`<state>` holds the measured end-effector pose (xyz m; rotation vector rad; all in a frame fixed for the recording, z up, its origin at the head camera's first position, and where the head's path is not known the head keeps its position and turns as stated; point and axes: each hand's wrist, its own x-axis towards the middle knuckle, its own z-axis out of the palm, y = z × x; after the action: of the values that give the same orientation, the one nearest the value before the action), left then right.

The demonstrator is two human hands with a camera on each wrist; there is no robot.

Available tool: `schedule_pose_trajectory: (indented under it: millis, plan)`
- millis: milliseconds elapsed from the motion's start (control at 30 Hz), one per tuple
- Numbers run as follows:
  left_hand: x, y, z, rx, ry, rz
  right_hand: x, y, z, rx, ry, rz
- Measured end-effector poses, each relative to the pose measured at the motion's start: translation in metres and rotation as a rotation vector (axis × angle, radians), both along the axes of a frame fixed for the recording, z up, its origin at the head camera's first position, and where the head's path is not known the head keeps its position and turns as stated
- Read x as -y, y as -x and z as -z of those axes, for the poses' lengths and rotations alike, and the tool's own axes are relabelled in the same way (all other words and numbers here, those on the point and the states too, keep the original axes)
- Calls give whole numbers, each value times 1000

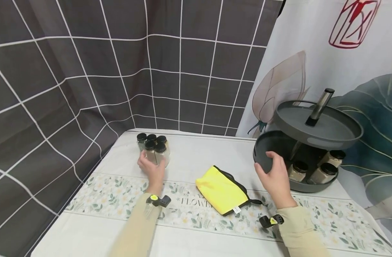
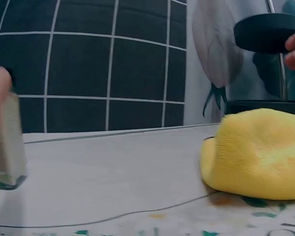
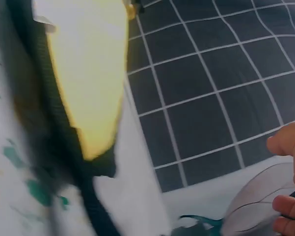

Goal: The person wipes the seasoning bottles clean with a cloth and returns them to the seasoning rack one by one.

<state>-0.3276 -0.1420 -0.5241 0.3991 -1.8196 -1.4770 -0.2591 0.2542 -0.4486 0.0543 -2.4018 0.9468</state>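
Several glass spice jars with black lids stand in a tight cluster at the table's back left. My left hand (image 1: 153,171) is at the front of the cluster, fingers and thumb round a front jar (image 1: 150,152); another front jar (image 1: 161,151) stands beside it. In the left wrist view, part of a pale-filled jar (image 2: 11,142) shows beside a finger. My right hand (image 1: 275,180) holds nothing, thumb and fingers spread apart, in front of the two-tier grey turntable rack (image 1: 317,125). Three jars, one of them a front-left jar (image 1: 297,171), sit on its lower tier.
A yellow cloth (image 1: 219,191) with dark edging and a loop lies between my hands on the white, flower-banded tablecloth (image 1: 189,150). A dark grid-patterned curtain (image 1: 163,89) hangs behind the table. The rack's metal post (image 1: 320,105) rises above its upper tier.
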Motion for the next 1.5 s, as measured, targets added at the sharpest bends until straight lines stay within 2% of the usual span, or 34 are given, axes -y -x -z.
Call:
schedule_pose_trajectory:
  millis: [100,167,333,400,567,633,733,967,1100,1200,1267,1333,1433,1500]
  plan:
    - [13,2,0,18,-100,48,2,-1,12,7,29,-8]
    - [20,2,-2,48,-118,78,1,-1,21,12,44,-3]
    - [39,0,-12,148,-130,250,-5,0,43,-6,48,9]
    - [47,-2,-15,184,-139,312,-7,0,49,-70,41,3]
    - [70,-4,-13,207,-105,367,-10,1,60,-308,9,-34]
    - [75,-5,-12,208,-67,368,-11,1,62,-373,-5,-55]
    - [78,-8,-12,214,17,358,-11,0,63,-419,-19,-100]
    - [71,-6,-19,223,252,248,-13,3,61,-473,-23,-164]
    - [68,-9,-20,222,293,186,-14,6,58,-495,-6,-190]
    - [66,-17,-17,229,294,181,-14,8,55,-516,27,-247]
    - [62,-27,-16,252,305,182,-11,8,52,-489,24,-303]
    - [57,-39,-15,285,324,178,-2,5,45,-391,-17,-366]
    - [48,-54,-15,320,350,153,21,-2,28,-117,-140,-474]
    - [43,-59,-14,334,369,154,41,-6,15,79,-223,-545]
